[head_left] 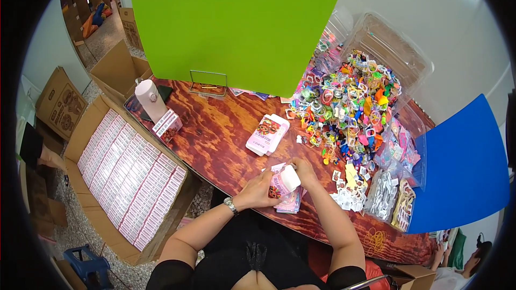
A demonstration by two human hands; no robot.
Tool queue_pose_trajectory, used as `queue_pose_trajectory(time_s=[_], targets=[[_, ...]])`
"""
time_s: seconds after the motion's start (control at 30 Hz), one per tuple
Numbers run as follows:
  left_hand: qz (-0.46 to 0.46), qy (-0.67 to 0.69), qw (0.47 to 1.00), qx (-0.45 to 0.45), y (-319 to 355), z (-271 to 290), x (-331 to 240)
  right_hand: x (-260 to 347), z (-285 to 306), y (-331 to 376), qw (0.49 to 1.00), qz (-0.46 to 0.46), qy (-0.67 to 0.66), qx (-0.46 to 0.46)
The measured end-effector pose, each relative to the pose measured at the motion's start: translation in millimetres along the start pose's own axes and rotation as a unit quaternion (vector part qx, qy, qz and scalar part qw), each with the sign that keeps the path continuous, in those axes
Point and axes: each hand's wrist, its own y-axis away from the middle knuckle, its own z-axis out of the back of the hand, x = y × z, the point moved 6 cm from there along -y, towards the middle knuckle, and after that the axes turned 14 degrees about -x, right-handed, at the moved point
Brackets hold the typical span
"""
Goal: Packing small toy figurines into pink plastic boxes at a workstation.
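Observation:
In front of my body I hold a small pink and white carton (285, 182) tilted over the table's near edge. My left hand (258, 190), with a watch on its wrist, is closed round the carton's left side. My right hand (304, 174) is closed at the carton's far right end, its fingertips partly hidden. Beneath the carton lies a stack of flat printed pink and purple packets (290, 204). Just beyond my hands, more flat pink cartons (267, 134) lie piled on the red-brown wooden table (215, 145).
A heap of colourful small trinkets (349, 107) covers the right side, near bagged pieces (398, 147) and a clear plastic tub (389, 48). Left stands a large box of packed cartons (129, 177), with a pink tumbler (150, 99) beside it. Green (231, 21) and blue panels (462, 172) border the table.

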Motion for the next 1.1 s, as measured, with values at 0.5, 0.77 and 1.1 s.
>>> queue_pose_trajectory(time_s=[0.5, 0.77, 1.1], targets=[[0.054, 0.042, 0.995, 0.078, 26.6, -15.6, 12.2, 16.2, 14.7, 12.9, 0.999, -0.001, 0.041, -0.016], [0.043, 0.103, 0.990, 0.088, 17.7, -20.5, 16.8, -19.5, -16.6, -3.9, 0.951, -0.208, -0.220, 0.072], [0.073, 0.114, 0.985, 0.102, 16.6, -13.7, 13.0, 28.3, 10.8, -8.2, 0.997, 0.055, 0.024, -0.047]])
